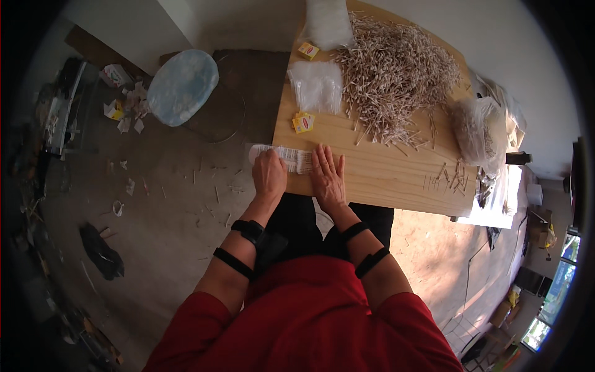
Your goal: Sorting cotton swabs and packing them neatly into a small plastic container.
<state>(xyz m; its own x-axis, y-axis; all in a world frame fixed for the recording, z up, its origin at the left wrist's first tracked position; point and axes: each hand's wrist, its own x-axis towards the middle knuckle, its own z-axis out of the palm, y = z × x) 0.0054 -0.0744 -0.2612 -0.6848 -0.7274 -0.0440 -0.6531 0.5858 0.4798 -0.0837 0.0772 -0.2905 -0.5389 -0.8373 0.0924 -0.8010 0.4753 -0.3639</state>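
A white printed paper strip (302,159) lies along the near left edge of the wooden table, its left end reaching past the table's side. My left hand (270,176) is curled closed over the strip's left part; what its fingers hold, if anything, is hidden. Fingers stretched out, my right hand (329,180) rests flat on the strip's right end. Just beyond it are small yellow-and-red boxes or cards (303,123). Farther off sits a stack of clear plastic bags (316,85), beside a big heap of thin pale sticks (396,74).
The wooden table (384,177) carries another yellow packet (308,51), more clear plastic (328,23), a filled plastic bag (480,127) and several loose sticks (455,178) at the right. A light-blue round stool (183,87) stands left of it. Scraps and sticks litter the floor (180,192).
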